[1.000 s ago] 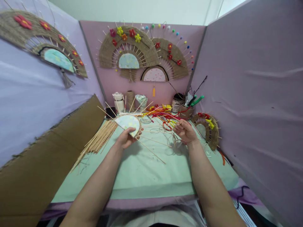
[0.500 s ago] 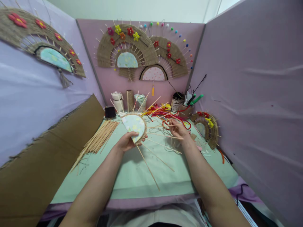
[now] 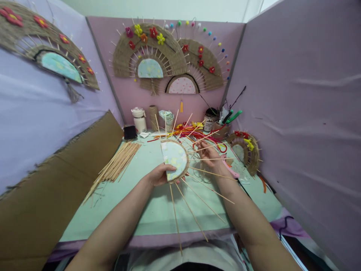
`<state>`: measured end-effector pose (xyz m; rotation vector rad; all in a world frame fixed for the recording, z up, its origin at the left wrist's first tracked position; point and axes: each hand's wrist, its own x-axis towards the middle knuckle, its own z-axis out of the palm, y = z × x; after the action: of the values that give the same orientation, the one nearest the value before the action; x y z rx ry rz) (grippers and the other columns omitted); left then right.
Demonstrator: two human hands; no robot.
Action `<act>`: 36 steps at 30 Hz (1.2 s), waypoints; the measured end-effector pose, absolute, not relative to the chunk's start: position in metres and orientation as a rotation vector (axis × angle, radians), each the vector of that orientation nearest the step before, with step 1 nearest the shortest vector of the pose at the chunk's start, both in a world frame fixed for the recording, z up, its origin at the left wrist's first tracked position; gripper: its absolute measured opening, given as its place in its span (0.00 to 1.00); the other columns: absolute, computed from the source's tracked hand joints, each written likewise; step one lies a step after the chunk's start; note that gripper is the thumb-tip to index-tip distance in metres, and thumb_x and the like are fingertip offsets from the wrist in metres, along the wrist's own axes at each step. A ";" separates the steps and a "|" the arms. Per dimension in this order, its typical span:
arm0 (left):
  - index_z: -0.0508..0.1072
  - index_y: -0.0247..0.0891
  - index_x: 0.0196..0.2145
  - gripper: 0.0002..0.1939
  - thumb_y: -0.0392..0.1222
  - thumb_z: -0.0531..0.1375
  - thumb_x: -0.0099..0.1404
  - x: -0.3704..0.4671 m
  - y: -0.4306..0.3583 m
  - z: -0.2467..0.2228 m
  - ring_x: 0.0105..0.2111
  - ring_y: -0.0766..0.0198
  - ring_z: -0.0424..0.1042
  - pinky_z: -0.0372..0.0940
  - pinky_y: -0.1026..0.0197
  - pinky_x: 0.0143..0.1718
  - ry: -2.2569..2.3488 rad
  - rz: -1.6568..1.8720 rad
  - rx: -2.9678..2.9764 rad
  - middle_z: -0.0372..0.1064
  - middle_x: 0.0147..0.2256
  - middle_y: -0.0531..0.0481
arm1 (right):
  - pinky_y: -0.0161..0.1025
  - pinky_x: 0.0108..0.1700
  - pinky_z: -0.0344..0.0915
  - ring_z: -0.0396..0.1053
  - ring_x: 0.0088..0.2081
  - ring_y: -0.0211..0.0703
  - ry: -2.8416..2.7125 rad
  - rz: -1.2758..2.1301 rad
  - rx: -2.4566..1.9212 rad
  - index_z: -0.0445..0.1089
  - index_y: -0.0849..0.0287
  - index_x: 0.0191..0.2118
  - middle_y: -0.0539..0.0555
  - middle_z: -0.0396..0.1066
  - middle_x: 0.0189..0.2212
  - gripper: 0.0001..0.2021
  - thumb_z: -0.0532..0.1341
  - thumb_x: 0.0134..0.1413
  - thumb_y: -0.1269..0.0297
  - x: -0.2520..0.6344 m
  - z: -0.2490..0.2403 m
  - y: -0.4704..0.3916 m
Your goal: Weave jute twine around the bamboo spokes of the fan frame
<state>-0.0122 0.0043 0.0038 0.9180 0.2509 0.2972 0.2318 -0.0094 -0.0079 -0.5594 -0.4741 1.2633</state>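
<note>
My left hand (image 3: 163,174) grips the lower corner of a half-circle panel (image 3: 175,154), thumb on its pale floral fabric and fingers behind. Thin wooden sticks (image 3: 174,218) fan out from the panel's curved, twine-wrapped edge, above, to the right and below. Among the right-hand sticks is my right hand (image 3: 208,153), its fingers curled together in a pinch. Loose thin twine (image 3: 194,162) lies close to those fingers; what they hold is too small to make out.
Bundled sticks (image 3: 118,162) lie at left beside a cardboard sheet (image 3: 56,188). Red and yellow pipe cleaners (image 3: 191,132), a white jar (image 3: 139,119), a twine spool (image 3: 153,117) and a tool holder (image 3: 220,130) line the back. A pink-handled tool (image 3: 230,170) lies by my right forearm.
The panel has moved right and turned, so its straight edge stands nearly upright and its sticks reach past my right hand. My right hand has shifted slightly left. More of the pink-handled tool shows.
</note>
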 end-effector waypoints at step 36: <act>0.63 0.30 0.54 0.29 0.31 0.55 0.52 -0.045 0.041 0.023 0.29 0.64 0.73 0.64 0.70 0.20 0.448 0.722 0.866 0.73 0.42 0.36 | 0.27 0.20 0.58 0.59 0.20 0.28 -0.569 1.104 -0.577 0.68 0.58 0.26 0.44 0.65 0.20 0.07 0.68 0.41 0.68 0.245 0.012 -0.026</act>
<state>-0.0451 0.0413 0.0234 0.8662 0.4482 0.7218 0.2455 -0.0265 0.0122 -0.5775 -0.5693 1.1038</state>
